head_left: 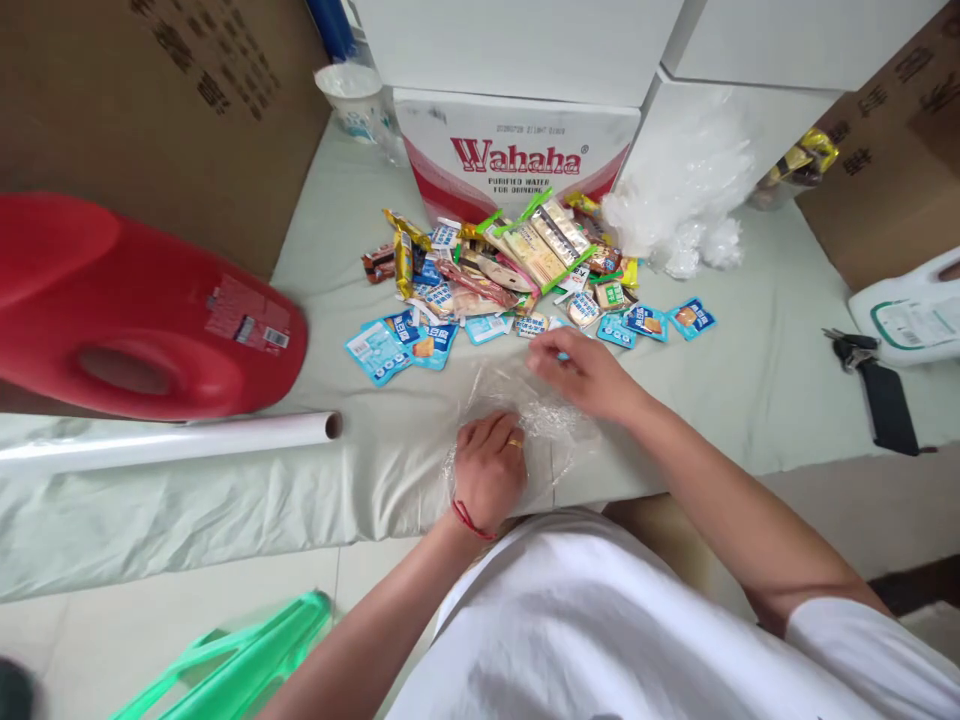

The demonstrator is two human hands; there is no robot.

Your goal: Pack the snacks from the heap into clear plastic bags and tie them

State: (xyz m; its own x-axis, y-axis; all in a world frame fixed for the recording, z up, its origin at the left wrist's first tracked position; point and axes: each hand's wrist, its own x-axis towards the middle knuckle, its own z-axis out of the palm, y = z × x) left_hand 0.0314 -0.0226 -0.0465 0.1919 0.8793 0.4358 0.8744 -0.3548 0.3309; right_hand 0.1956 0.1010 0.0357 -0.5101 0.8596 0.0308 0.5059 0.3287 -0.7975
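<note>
A clear plastic bag lies crumpled at the table's front edge. My left hand, with a ring and a red string bracelet, is closed on the bag's left side. Just beyond it, my right hand has its fingers curled at the near edge of a heap of wrapped snacks. A bit of light blue snack packet shows at its fingertips, mostly hidden by them. Several blue snack packets lie left of my right hand, and others lie to the right.
Behind the heap stands a Wahaha water carton, with clear plastic bags bunched beside it. A red jug and a white roll are at left. Keys with a black case and a white bottle sit at right.
</note>
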